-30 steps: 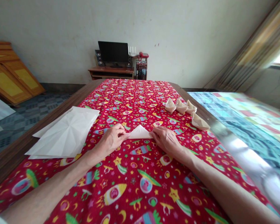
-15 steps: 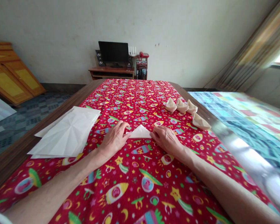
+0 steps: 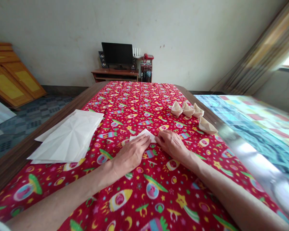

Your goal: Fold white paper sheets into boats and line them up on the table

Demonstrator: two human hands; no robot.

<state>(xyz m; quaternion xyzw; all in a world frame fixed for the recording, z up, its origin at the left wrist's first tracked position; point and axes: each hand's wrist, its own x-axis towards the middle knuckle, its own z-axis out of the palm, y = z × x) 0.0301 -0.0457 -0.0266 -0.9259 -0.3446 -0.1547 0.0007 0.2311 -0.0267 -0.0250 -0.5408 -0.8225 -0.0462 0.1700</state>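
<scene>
A small piece of folded white paper (image 3: 146,132) with a peaked top lies flat on the red patterned tablecloth (image 3: 125,215). Across its lower front rests my left hand (image 3: 131,153), fingers stretched out over the paper and covering part of it. My right hand (image 3: 172,143) is at the paper's right corner, its fingers curled and pinching that end against the cloth. Beyond my right hand stand several folded paper boats (image 3: 188,109), with one more paper boat (image 3: 207,125) nearer to me.
To the left lies a stack of creased white paper sheets (image 3: 67,138), partly over the table's wooden edge (image 3: 12,170). A monitor (image 3: 118,54) and speakers stand on a small desk (image 3: 115,73) by the wall. A bed (image 3: 260,128) is on the right, a wooden cabinet (image 3: 12,77) on the left.
My left hand has moved right, from the paper's left corner onto its front, with the fingers now laid flat. My right hand and the paper have stayed in place.
</scene>
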